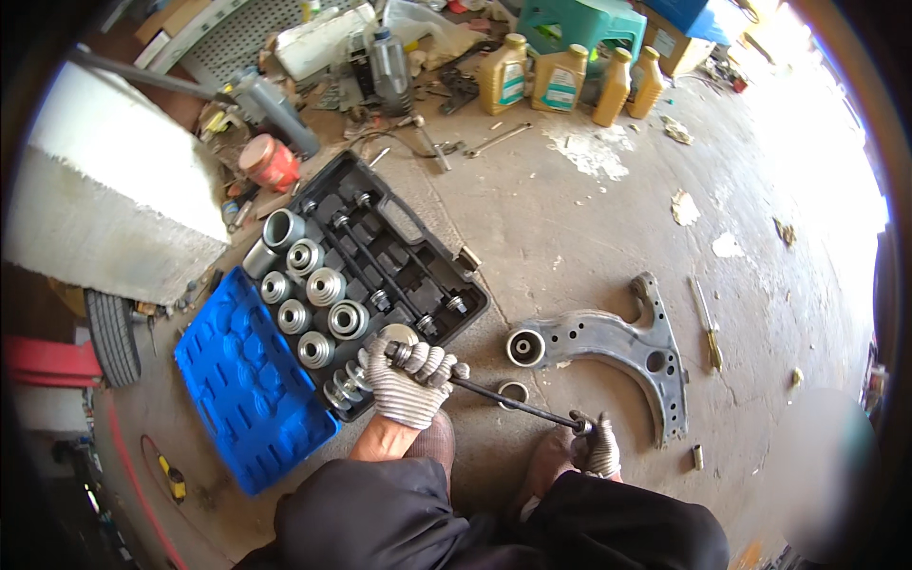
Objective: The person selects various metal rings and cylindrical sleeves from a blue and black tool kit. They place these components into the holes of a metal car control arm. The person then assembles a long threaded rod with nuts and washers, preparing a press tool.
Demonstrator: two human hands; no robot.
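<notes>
My left hand [407,388], in a striped knit work glove, is closed around the head end of a long dark threaded rod [521,404]. The rod slants down to the right, where my gloved right hand [600,452] grips its far end beside a nut [580,425]. Under the rod lies a metal ring sleeve [513,384] on the floor. Left of my hands, an open black tool case [404,271] holds silver press sleeves [326,286] and more rods [375,266]. Beyond my right hand rests a grey suspension control arm [622,332] with a round bushing [524,348].
The case's blue liner [252,385] lies along its left side. A screwdriver [712,347] and small metal cylinder [698,457] lie right. Oil bottles [559,81], a wrench [499,140] and a red can [270,163] are farther back. A tire [112,337] stands left.
</notes>
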